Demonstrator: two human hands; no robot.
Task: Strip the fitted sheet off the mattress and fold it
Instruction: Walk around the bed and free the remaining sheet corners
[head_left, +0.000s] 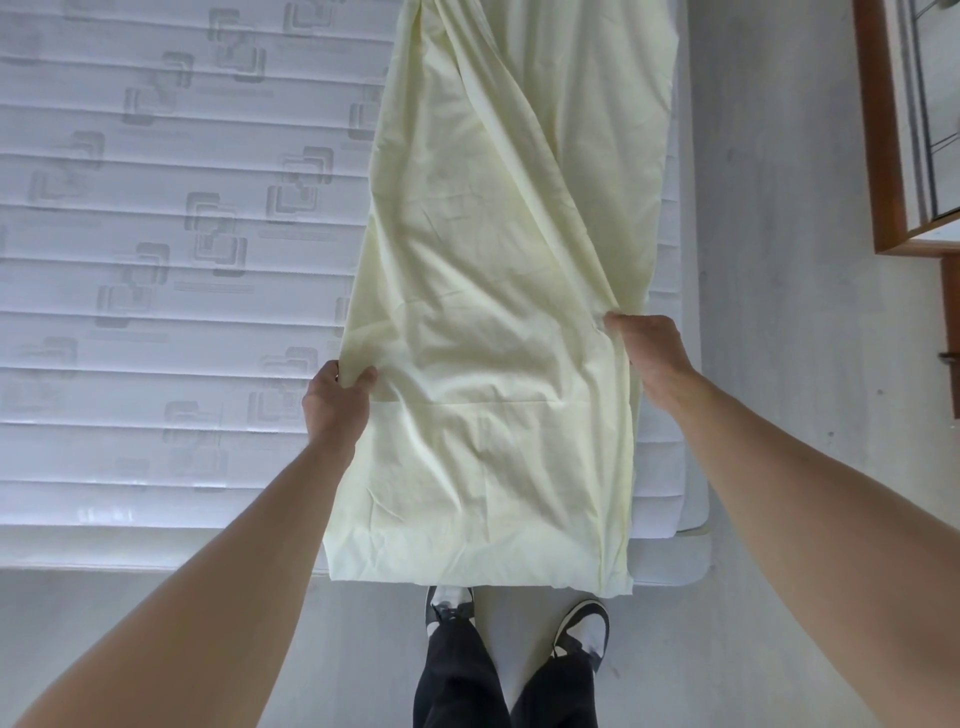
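A pale yellow fitted sheet (498, 291) lies folded into a long narrow strip on the bare white quilted mattress (156, 234), along its right side. The strip's near end hangs over the mattress's front edge. My left hand (335, 405) pinches the strip's left edge between thumb and fingers. My right hand (649, 353) grips the right edge a little farther up, with the cloth bunched under its fingers. The strip's far end runs out of view at the top.
A grey floor (779, 208) runs along the right of the bed and in front of it. A wooden-framed piece of furniture (888, 156) stands at the far right. My feet in black-and-white shoes (582, 629) are at the bed's front edge.
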